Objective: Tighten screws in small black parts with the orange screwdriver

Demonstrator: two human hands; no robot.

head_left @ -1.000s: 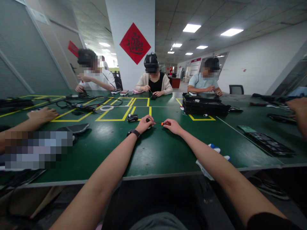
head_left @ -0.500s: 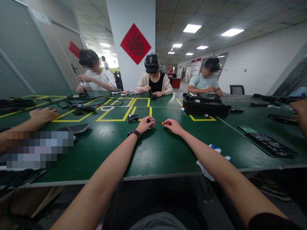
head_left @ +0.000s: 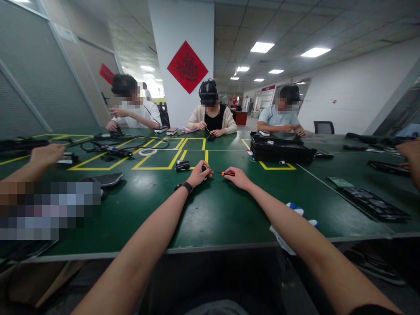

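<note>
My right hand [head_left: 238,177] is closed round the orange-and-black handle of a screwdriver [head_left: 227,174]. The thin shaft points left, toward my left hand [head_left: 198,174], and its tip reaches the fingers there. My left hand, with a black band on the wrist, is closed on a small dark part [head_left: 204,168]; fingers cover most of it, so its kind does not show. Just left of that hand a black cylindrical piece [head_left: 183,165] lies on the green table [head_left: 210,214].
A stack of black trays or casings [head_left: 282,149] stands at the right back. Circuit boards in a black frame [head_left: 369,199] lie farther right. Blue-and-white gloves [head_left: 297,210] are beside my right forearm. Cables [head_left: 121,146] spread at left. Co-workers sit opposite and at both sides.
My hands hold nearly the same pose with the screwdriver and the small part. The view has tilted up slightly. The co-worker's hand at left has shifted left, uncovering an object beneath.
</note>
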